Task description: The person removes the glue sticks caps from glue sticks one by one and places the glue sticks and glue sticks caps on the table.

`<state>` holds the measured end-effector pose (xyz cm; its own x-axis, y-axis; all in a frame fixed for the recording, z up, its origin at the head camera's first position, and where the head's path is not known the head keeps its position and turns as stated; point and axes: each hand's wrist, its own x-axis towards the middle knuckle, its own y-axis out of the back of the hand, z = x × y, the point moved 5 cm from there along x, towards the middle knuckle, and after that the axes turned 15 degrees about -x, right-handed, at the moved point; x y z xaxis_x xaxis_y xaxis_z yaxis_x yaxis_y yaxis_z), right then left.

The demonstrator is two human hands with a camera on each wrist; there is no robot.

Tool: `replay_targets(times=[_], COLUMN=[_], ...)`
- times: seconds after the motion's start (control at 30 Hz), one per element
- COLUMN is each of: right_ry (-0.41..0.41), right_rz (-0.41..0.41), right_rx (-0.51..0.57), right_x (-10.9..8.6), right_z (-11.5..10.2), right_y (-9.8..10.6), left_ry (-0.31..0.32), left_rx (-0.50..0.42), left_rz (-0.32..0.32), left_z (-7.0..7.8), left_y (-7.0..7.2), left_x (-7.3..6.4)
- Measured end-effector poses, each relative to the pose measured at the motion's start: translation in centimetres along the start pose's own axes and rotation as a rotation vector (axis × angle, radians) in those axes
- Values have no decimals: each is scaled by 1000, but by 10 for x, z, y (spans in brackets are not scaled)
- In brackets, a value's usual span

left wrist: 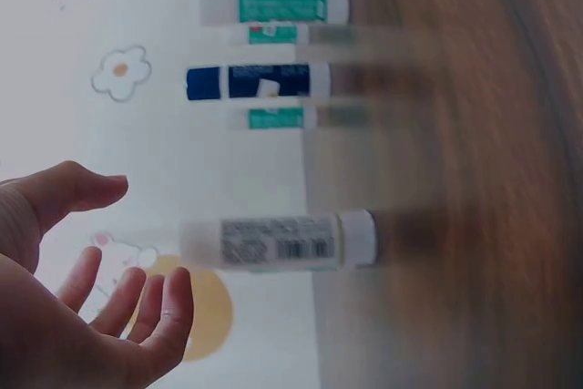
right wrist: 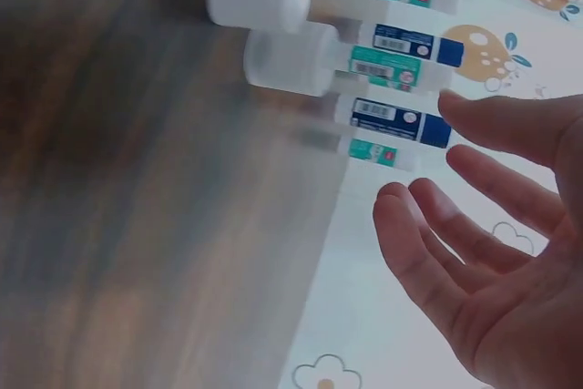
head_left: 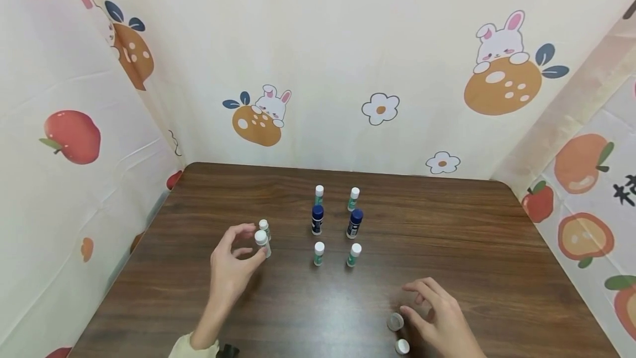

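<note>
On the left of the table, two white-capped glue sticks, a nearer one [head_left: 261, 241] and a farther one [head_left: 265, 227], stand upright close together. My left hand [head_left: 233, 261] is beside them with fingers apart and loosely bent; the left wrist view shows a gap between the hand [left wrist: 109, 280] and a glue stick [left wrist: 282, 241] with a printed label. At the front right, my right hand [head_left: 439, 314] hovers with spread fingers, holding nothing. Just left of it are a translucent short cylinder [head_left: 395, 322] and a white short cylinder [head_left: 402, 346], which look like caps.
Mid-table stand two columns of upright glue sticks: blue-capped ones [head_left: 317, 220] in the middle, green-labelled ones with white caps in front [head_left: 319, 254] and behind [head_left: 354, 199]. A printed curtain [head_left: 318, 59] hangs behind the brown table [head_left: 472, 236] and along both sides.
</note>
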<state>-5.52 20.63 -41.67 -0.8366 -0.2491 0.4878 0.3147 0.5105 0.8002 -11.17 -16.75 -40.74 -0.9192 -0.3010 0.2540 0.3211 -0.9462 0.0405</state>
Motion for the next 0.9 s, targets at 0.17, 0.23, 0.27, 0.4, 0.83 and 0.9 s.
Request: replay_targets(times=[0.17, 0.23, 0.27, 0.4, 0.83, 0.9], right_ry=[38, 47, 53, 63, 84, 87], right_rz=[52, 55, 55, 28, 4, 9], right_rx=[1, 7, 11, 21, 40, 44], right_x=[11, 15, 17, 25, 46, 50], right_z=[-4, -6, -7, -10, -28, -31], right_y=[8, 10, 10, 12, 8, 6], left_ry=[-37, -35, -30, 2, 128, 140], left_rx=[-98, -134, -147, -162, -187, -196], left_rz=[-24, -39, -47, -73, -173, -184], left_z=[12, 12, 11, 4, -25, -29], left_y=[-13, -19, -22, -32, -60, -64], left_x=[-6, -9, -10, -14, -24, -24])
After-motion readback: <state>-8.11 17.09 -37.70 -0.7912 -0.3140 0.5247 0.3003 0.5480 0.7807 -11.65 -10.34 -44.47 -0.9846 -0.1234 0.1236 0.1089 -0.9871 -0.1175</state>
